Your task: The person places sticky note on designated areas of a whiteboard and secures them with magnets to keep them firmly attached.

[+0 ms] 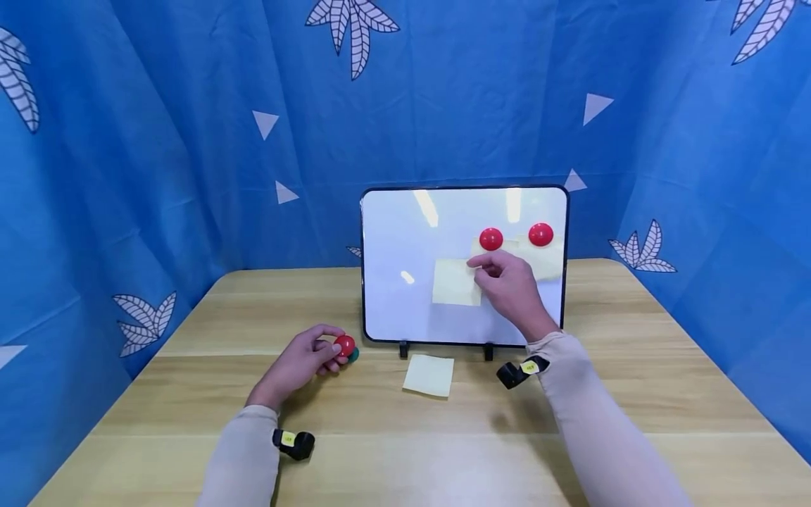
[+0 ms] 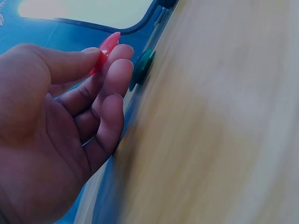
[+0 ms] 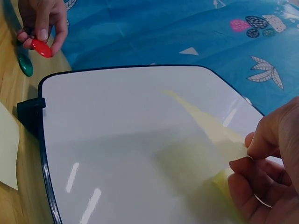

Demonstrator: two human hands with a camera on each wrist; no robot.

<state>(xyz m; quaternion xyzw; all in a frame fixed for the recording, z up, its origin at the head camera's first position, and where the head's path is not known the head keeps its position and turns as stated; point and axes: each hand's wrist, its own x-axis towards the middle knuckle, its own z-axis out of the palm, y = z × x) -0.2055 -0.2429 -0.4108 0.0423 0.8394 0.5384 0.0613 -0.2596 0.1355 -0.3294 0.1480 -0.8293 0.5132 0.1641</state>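
Between thumb and fingers, my left hand [image 1: 309, 358] pinches a round red magnet [image 1: 345, 345], seen edge-on in the left wrist view. A green magnet [image 2: 142, 69] rests on the table right beside those fingers. My right hand [image 1: 512, 287] pinches the right edge of a pale yellow sticky note [image 1: 455, 282] in front of the whiteboard [image 1: 395, 246]. In the right wrist view the note [image 3: 219, 137] is thin and slanted; whether it touches the board, I cannot tell.
Two red magnets, one left [image 1: 491, 239] and one right [image 1: 541, 234], sit on the board's upper right over yellow notes [image 1: 548, 262], partly behind my right hand. Another note [image 1: 429, 375] lies on the wooden table [image 1: 393, 443] before the board's black feet. A blue curtain [image 1: 443, 105] hangs behind.
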